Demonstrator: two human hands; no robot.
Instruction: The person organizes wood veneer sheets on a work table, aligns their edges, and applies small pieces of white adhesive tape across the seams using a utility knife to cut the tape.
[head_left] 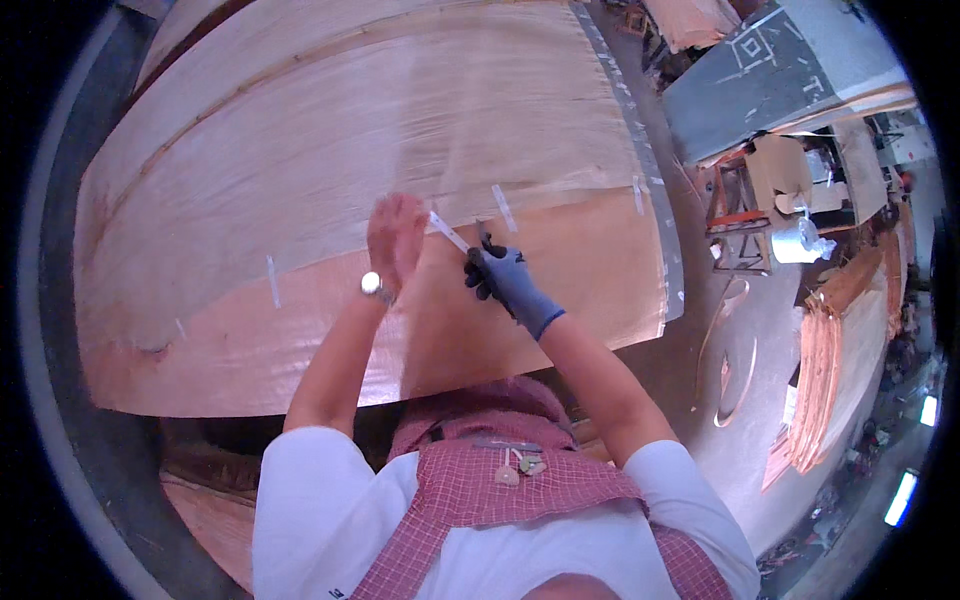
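Observation:
My bare left hand (397,240), with a watch (372,283) on its wrist, is over a pale wood veneer sheet (300,150). Its fingers look stretched out, slightly blurred, beside the upper end of a white tape strip (449,231). The strip runs straight down to my right hand (507,279), which wears a grey-blue glove with dark fingertips. That hand is closed on the strip's lower end. A thin dark point shows above its fingers; whether it belongs to a tool I cannot tell. Below the hands a browner veneer sheet (560,290) meets the paler one along a seam.
Short tape pieces (503,208) lie across the seam, another (273,281) to the left. At right are stacked veneer sheets (825,370), a red-orange stand (738,220), a white plastic-wrapped roll (797,243) and a grey board (760,70). Curled strips (738,385) lie on the floor.

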